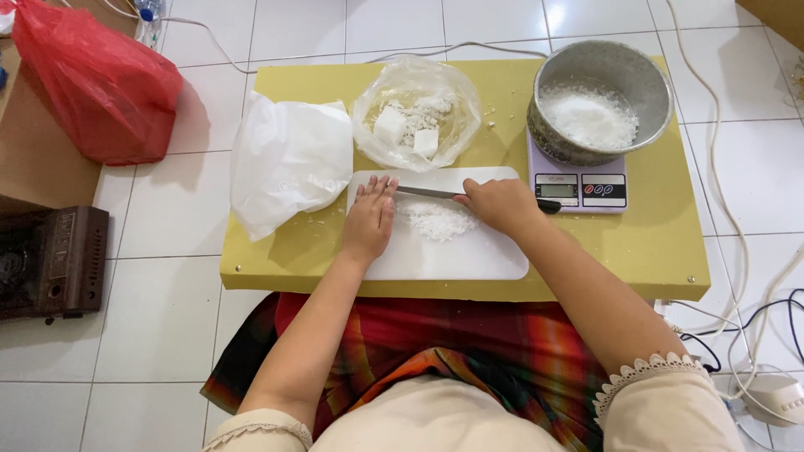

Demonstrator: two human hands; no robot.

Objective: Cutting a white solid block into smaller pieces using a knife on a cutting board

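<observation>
Gripping a black-handled steel knife (pixel 469 196), right hand (pixel 501 205) closed over white shavings (pixel 435 220); left hand (pixel 370 218) flat, fingers spread, holding nothing, on the white rectangular plastic cutting board (pixel 469 255).

Cutting board (pixel 469 255) lies on the table (pixel 276 268); bowl (pixel 603 92) sits on the scale (pixel 578 191), right of the board.

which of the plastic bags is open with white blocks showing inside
The clear bag, behind the cutting board. It gapes open, showing white blocks. The white bag lies folded shut; the red bag is bunched on the floor.
</observation>
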